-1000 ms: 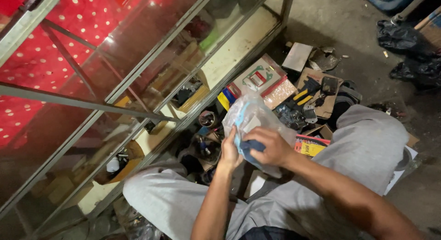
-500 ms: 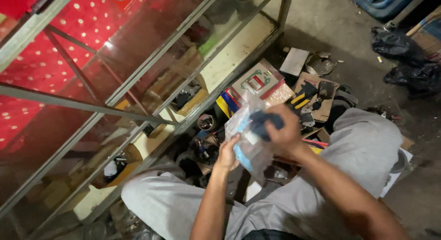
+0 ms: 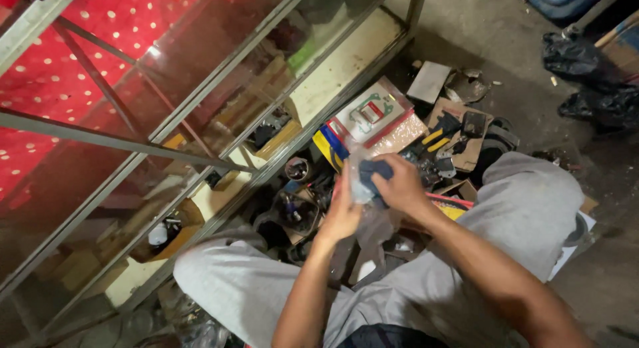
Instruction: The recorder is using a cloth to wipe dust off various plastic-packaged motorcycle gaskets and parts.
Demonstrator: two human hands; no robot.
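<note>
The person sits on the ground with knees spread, in light grey trousers (image 3: 532, 208), both hands meeting in front of the body. The right hand (image 3: 399, 185) is closed around a dark blue object (image 3: 374, 172), its fingers curled over the top; the thing is partly hidden by the fingers, so it may be a small cloth or a soft part, hard to tell which. The left hand (image 3: 343, 211) has its fingers closed on a clear plastic bag (image 3: 373, 221), which hangs crumpled between and just below the two hands, touching both.

Beyond the hands, on the floor, lies a clutter of small items: a flat packet with a red edge (image 3: 369, 115), a yellow and blue packet (image 3: 328, 147) beside it, pliers with yellow and black handles (image 3: 436, 138) on a piece of cardboard (image 3: 466, 132), and dark round metal parts (image 3: 296, 208) near the left knee. To the left stands a glass display cabinet (image 3: 133, 142) with a metal frame, backed by red cloth with pale dots. Black plastic bags (image 3: 579, 62) sit well apart at the upper right
</note>
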